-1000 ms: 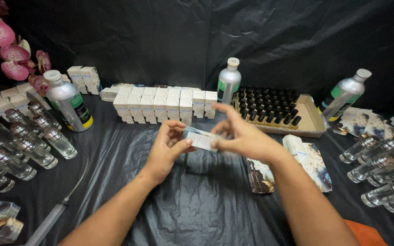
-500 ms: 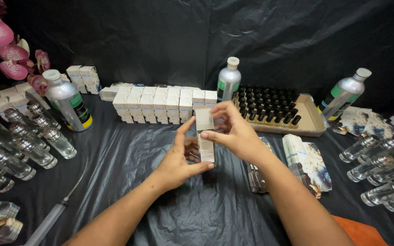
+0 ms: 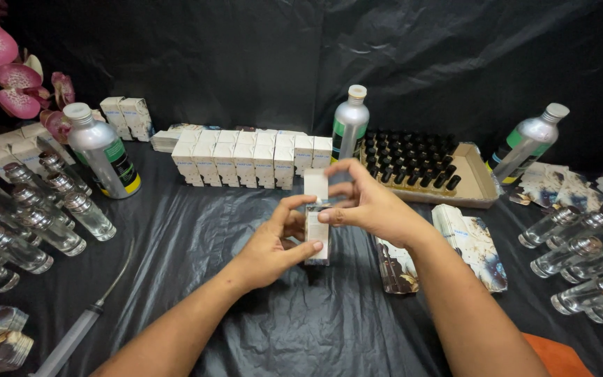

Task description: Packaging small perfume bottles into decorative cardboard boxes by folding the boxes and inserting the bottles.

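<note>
Single head-worn view, looking steeply down and forward, close over the black-covered table (image 3: 197, 237).

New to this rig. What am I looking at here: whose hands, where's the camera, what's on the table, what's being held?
There is no machine here: a person works with bare hands, filmed by one camera worn on the head and looking down. The left hand and right hand together hold a small white carton upright, its top flap open. They work over a table covered in black plastic sheet. On it stand a row of folded white cartons, three silver bottles, a cardboard tray of black-capped vials, clear glass bottles lying at both sides, flat unfolded cartons and a syringe.
</note>
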